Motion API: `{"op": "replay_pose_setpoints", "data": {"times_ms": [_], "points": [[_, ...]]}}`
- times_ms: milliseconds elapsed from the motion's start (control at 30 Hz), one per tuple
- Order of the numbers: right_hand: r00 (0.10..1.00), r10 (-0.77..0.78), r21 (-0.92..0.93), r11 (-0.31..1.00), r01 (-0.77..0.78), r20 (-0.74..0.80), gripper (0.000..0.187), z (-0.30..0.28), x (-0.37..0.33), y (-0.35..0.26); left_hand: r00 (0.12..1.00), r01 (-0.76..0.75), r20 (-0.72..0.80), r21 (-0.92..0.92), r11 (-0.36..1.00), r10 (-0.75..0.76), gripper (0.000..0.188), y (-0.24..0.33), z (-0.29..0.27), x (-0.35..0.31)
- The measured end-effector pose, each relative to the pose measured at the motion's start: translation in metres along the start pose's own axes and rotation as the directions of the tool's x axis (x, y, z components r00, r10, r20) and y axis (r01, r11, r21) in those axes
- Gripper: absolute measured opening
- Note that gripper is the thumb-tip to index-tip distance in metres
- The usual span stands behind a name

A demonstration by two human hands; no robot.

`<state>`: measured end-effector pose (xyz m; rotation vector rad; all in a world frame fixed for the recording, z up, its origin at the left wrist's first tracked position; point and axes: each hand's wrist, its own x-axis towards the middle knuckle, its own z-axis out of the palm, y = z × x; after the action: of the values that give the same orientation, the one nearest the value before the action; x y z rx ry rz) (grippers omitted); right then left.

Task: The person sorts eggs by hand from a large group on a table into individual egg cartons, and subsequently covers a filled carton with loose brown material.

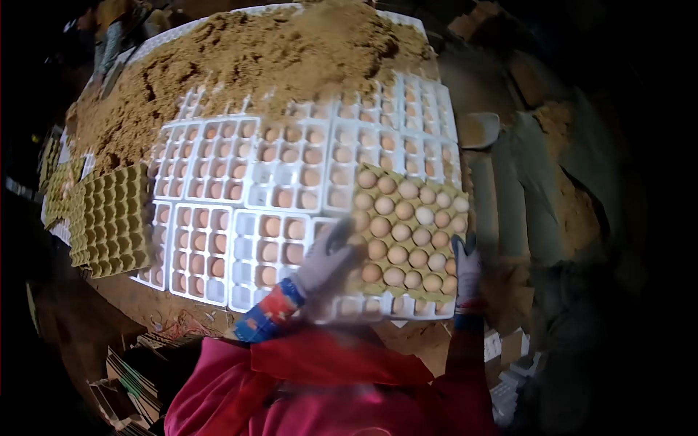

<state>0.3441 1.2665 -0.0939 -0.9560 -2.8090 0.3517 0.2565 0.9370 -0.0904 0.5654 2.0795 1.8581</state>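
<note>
A pulp egg tray [397, 176] full of brown and pale eggs [400, 232] lies over the white foam trays at the right front. My right hand [467, 267], in a pale glove with dark fingertips, grips this tray's right edge. Near its left edge is my left hand [327, 260], gloved the same way. Motion blurs the left fingers, so whether they touch the tray or an egg is unclear. Left of that hand, a white foam tray [243, 272] holds eggs in two columns, while its left column of cells is vacant.
Brown crumbly material [240, 58] heaps over the far foam trays. An eggless pulp tray [109, 221] rests tilted at the left. A white scoop [483, 131] sits beyond the right edge. Cardboard pieces [134, 385] stand at the lower left. Another person's leg [109, 51] shows at the far left.
</note>
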Motion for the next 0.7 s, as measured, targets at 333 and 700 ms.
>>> {"op": "replay_pose_setpoints", "data": {"times_ms": [333,700], "points": [[0.59,-0.768,-0.207,0.553,0.807,0.249,0.035,-0.014,-0.09,-0.099,0.982,-0.069,0.189,0.498,0.864,-0.03,0.037,0.024,-0.008,-0.022],[0.832,-0.337,0.895,0.235,-0.378,0.44,0.029,-0.015,-0.049,-0.032,0.981,0.15,0.022,0.537,0.83,-0.191,0.038,0.052,0.001,0.013]]}}
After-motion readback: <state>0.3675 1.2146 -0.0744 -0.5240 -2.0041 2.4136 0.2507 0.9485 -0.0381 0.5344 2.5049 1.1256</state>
